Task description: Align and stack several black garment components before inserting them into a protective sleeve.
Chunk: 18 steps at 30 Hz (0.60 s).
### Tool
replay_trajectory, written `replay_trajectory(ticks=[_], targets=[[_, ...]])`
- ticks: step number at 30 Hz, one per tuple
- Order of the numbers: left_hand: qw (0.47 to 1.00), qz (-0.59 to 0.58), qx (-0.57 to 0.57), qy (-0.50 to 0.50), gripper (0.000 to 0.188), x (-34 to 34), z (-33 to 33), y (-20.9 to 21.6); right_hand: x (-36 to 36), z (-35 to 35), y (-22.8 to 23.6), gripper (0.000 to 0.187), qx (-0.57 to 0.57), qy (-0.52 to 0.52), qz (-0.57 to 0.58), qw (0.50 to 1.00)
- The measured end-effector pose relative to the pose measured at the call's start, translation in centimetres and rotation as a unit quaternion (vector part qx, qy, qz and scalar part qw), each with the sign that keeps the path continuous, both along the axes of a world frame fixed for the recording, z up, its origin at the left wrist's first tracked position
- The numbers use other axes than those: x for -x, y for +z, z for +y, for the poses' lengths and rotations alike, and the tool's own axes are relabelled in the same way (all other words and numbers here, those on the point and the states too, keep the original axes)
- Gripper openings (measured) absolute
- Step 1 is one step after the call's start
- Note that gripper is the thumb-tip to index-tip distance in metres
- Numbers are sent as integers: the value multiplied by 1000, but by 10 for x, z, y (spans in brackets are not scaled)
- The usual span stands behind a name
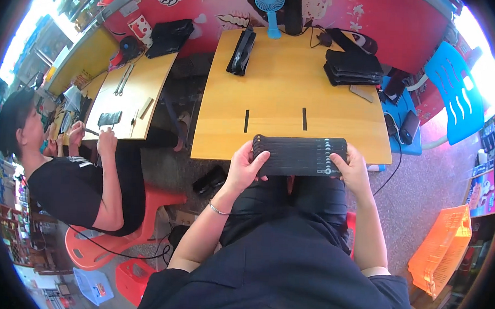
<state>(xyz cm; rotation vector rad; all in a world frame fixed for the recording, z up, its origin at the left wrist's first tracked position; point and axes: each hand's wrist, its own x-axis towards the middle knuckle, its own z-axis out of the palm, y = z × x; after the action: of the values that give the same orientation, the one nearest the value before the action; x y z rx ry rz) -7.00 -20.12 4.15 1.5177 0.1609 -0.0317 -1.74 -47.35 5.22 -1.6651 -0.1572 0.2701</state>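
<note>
Between both hands, over the near edge of the wooden table [277, 95], I hold a fanned stack of flat black pieces [297, 156]. Its layers overlap in steps, with white marks running down the right side; their exact kind is unclear. My left hand [243, 168] grips the left end, thumb on top and fingers mostly hidden beneath. At the opposite end, my right hand [353, 170] is closed in the same way. Two short black strips, one on the left [246, 121] and another on the right [304, 119], lie apart on the tabletop just beyond the stack.
A black bundle [241, 53] and a black pile [353, 68] rest farther back, near a blue fan [270, 6]. A co-worker [86, 186] sits left at another table [131, 99]. A blue chair [454, 92] and orange crate [439, 248] stand right.
</note>
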Motion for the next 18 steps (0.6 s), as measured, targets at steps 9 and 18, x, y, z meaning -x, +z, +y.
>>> replay_trajectory(ticks=[9,18], targets=[[995,-92,-19,22,19,-124,50,-10,-117,42,-10,23,13,-27,-34,999],[965,4,261,-2,45,-265,93,-44,-266,105,-65,29,12,-104,-214,971]])
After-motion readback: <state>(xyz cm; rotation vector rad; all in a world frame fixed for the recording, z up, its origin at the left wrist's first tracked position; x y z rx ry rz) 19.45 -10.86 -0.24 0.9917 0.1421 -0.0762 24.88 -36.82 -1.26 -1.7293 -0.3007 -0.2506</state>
